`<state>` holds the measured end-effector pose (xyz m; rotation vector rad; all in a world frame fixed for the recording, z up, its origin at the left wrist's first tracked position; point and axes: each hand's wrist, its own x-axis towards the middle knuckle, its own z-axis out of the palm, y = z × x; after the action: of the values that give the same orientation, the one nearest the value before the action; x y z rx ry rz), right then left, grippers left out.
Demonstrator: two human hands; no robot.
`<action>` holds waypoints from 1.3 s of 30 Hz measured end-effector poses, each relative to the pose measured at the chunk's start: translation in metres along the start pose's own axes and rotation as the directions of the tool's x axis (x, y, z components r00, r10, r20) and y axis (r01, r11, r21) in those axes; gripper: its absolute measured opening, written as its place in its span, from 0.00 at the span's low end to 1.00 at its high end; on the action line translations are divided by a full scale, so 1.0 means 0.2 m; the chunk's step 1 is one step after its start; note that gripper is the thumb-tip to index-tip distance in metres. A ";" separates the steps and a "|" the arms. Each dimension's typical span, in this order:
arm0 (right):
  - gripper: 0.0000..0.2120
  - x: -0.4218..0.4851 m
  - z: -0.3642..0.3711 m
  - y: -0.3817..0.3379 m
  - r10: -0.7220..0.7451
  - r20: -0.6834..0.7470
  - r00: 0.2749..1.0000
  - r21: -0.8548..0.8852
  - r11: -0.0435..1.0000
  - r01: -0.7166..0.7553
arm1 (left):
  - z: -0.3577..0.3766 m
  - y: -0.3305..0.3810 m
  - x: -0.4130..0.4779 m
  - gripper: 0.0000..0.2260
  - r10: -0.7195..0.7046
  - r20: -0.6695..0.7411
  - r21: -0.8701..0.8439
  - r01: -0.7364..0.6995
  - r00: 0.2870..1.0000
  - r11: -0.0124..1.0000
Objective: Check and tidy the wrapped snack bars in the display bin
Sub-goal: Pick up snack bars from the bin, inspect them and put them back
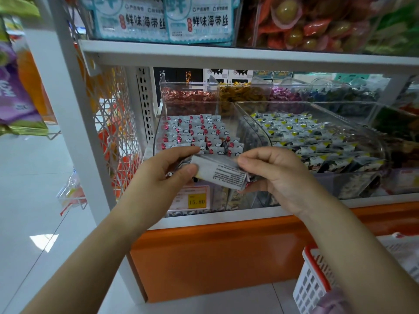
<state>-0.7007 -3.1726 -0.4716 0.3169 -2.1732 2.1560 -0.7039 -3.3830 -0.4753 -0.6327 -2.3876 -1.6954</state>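
- Silver-white wrapped snack bar (221, 174), printed back facing up, is held in the air just in front of the clear plastic display bin (246, 129).
- Long axis runs left to right, with the right end dipped slightly.
- Left hand (172, 168) pinches the left end and right hand (272, 174) pinches the right end. The fingers (247, 160) are clamped on the wrapper.
- Rows of matching red-and-white bars (195, 132) lie beyond the fingers, inside the bin. Putting the bar back likely needs a forward reach, and both hands look equally near.

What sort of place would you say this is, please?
Most likely a shop's snack aisle: clear display bins of wrapped snack bars, a yellow price tag reading 15.80, and seaweed packets on the shelf above.
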 end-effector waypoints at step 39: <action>0.09 1.03 0.25 -0.04 -0.363 -0.097 0.927 -0.810 0.569 0.139 | -0.02 -0.19 0.27 0.27 0.112 -0.078 0.753 -0.016 0.991 0.658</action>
<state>-0.8954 -3.2437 -0.4260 0.2382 -2.4578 0.8405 -0.7690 -3.3843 -0.4881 -0.4323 -2.6088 -0.5404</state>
